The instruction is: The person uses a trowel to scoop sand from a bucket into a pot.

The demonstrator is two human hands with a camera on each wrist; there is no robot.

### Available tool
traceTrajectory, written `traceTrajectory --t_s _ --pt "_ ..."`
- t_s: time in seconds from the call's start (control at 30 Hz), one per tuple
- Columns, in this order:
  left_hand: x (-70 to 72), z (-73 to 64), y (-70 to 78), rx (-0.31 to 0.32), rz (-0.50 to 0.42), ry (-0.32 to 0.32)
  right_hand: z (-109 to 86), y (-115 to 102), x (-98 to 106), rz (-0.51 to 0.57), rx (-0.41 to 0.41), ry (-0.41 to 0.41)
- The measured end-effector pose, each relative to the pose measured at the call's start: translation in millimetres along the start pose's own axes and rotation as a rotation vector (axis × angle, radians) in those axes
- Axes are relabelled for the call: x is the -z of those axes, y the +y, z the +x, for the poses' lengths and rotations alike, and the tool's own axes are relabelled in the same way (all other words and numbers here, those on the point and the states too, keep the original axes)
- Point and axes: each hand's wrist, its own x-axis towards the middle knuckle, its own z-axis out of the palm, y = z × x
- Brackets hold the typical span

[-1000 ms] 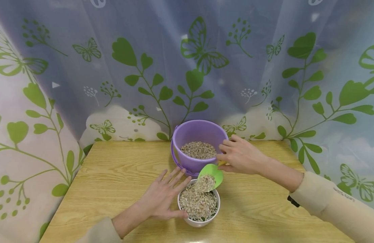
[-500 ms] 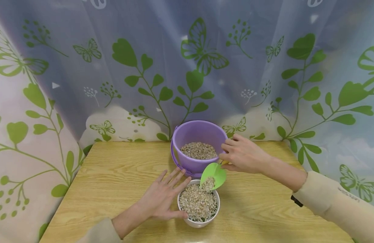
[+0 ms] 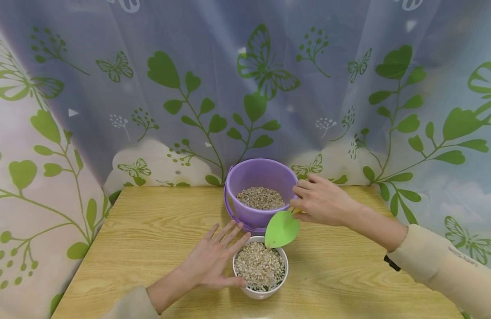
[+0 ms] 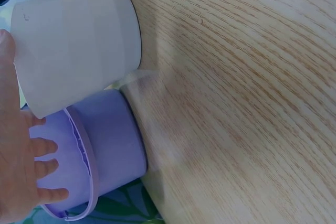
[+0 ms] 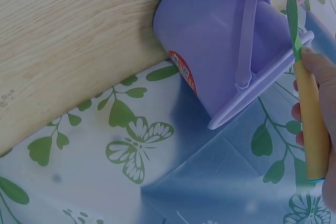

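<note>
My right hand grips the yellow handle of a small trowel. Its green blade tilts down over the back rim of a white pot, with hardly any grit left on it. Pale, coarse grit is heaped in the pot, and bits of green show at its inner edge. My left hand spreads its straight fingers beside the pot, thumb at the rim. Seen from the left wrist, the pot stands upright on the table.
Just behind the pot stands a purple bucket, partly filled with brownish grit. Its handle hangs down on the left side. A wood-grain table carries everything, and a curtain printed with leaves and butterflies closes off the back.
The grit on the trowel has slid off into the pot. My right hand has shifted slightly right, tipping the blade further. The left hand has stayed still.
</note>
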Motion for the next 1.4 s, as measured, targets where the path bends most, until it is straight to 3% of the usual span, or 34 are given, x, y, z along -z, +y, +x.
traceTrajectory --t_s 0.33,0.83,1.17,1.4 --pt "-1.3 -0.3 -0.6 -0.009 0.009 0.008 -0.6 4.4 6.3 -0.034 0.023 0.055" --pt "1.1 0.5 -0.8 -0.01 0.012 -0.004 -1.9 4.4 6.6 -0.055 0.048 0.069" --pt "0.2 0.1 -4.0 -0.031 0.034 0.032 -7.1 8.5 1.7 -0.001 0.015 0.094" --pt "10.5 4.4 -10.0 -0.031 0.097 0.029 -8.6 14.1 -1.1 0.05 -0.025 0.132"
